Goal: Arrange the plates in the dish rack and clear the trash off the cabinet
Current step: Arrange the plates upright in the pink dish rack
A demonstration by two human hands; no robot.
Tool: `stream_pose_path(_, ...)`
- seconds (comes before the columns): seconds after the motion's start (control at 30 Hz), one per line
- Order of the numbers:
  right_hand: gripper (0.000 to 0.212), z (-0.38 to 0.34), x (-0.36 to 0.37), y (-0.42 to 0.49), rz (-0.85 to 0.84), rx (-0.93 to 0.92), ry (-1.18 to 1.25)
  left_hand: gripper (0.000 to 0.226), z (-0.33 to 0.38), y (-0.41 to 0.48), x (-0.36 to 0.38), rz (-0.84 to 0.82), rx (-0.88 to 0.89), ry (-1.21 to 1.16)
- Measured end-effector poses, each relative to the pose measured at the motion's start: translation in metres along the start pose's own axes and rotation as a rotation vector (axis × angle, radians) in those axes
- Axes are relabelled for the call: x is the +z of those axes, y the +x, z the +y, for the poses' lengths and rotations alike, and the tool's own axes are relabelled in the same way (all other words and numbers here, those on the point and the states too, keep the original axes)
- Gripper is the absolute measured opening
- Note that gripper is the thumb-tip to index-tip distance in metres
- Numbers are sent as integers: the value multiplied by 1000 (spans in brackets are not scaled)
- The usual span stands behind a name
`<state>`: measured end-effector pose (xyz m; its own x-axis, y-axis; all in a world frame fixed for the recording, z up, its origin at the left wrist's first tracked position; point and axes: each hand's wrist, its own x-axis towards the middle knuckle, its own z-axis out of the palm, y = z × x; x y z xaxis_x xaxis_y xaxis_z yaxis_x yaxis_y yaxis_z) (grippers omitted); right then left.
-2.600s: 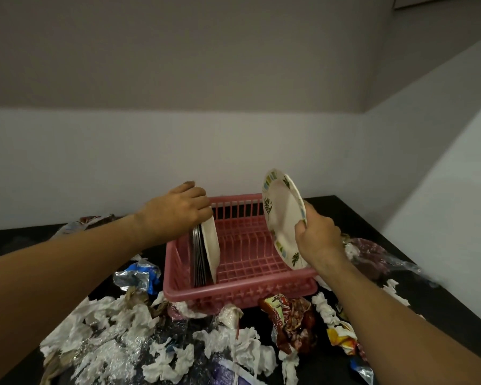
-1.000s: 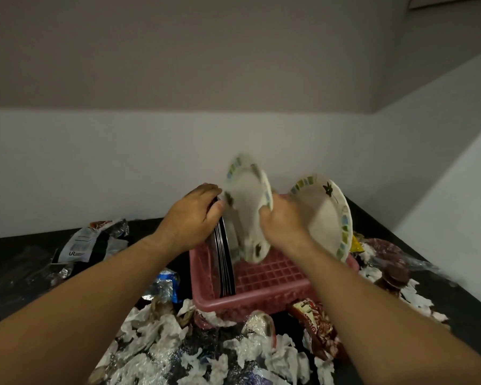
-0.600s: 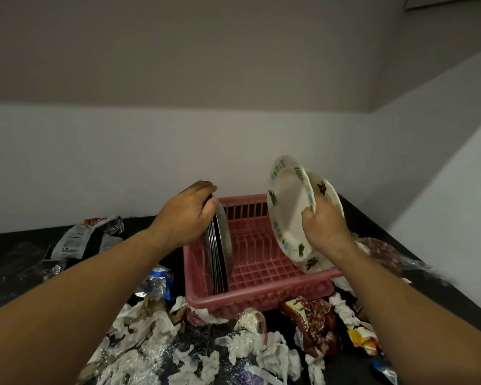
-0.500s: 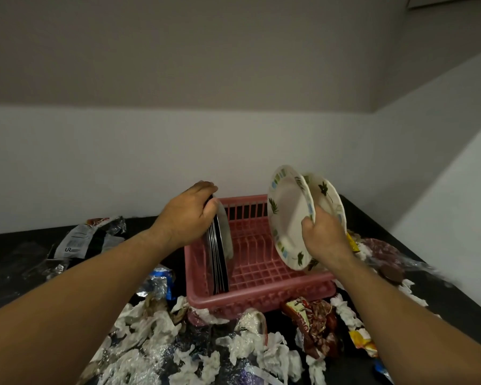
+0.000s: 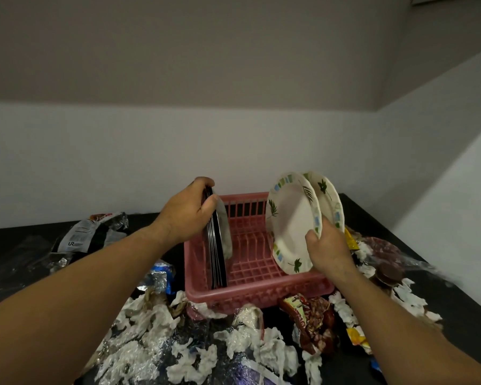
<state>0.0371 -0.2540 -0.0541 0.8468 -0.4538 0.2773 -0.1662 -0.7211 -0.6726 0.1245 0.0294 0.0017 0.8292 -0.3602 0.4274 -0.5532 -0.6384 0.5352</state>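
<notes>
- The left hand (image 5: 188,215) curls over the top edge of a stack of dark plates (image 5: 218,254), which stands upright at the left end of the pink dish rack (image 5: 261,294).
- The right hand (image 5: 326,248) pinches the near floral plate (image 5: 290,220) by its right rim, above the right half of the rack. A second floral plate (image 5: 329,201) sits just behind it. It cannot be told whether the fingers hold that one too.
- Risk: a rim pinch on a tilted plate is weak, so a quick move could let it swing or slip and knock the plate behind.
- Risk: if the left hand lets go before the stack is braced, the dark plates could topple rightward across the rack's bare middle.
- Risk: crumpled tissue (image 5: 156,318) and a snack wrapper (image 5: 314,320) crowd the rack's near wall on the black cabinet top (image 5: 456,315). A push on the rack would likely shove this trash around, and none of it looks cleared yet.
</notes>
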Motion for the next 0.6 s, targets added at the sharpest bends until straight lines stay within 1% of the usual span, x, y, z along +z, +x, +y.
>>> stream_pose_path(0.2, 43, -4, -2, -3, -23, 14, -13, 44, -2, -2, -1, -18, 6, -32)
stream_pose_path(0.33, 55, -16, -13, -9, -35, -19, -14, 43, -3, -3, 3, 6, 0, -75)
stream_pose_path(0.4, 63, -28, -21, -14, 5, -58, -47, 41, -5, -2, 6, 24, 4, -88)
stream_pose_path(0.47, 60, -43, -29, -21, 132, -179, -144, 40, -7, -1, 7, 31, 14, -95)
stream_pose_path(0.53, 46, -62, -31, -29, 256, -369, -187, 40, -8, 0, 9, 36, 23, -99)
stream_pose_path(0.57, 40, -73, -27, -32, 271, -440, -179, 39, -8, 0, 9, 40, 27, -101)
stream_pose_path(0.6, 38, -84, -21, -35, 240, -478, -160, 38, -8, 1, 9, 48, 31, -105)
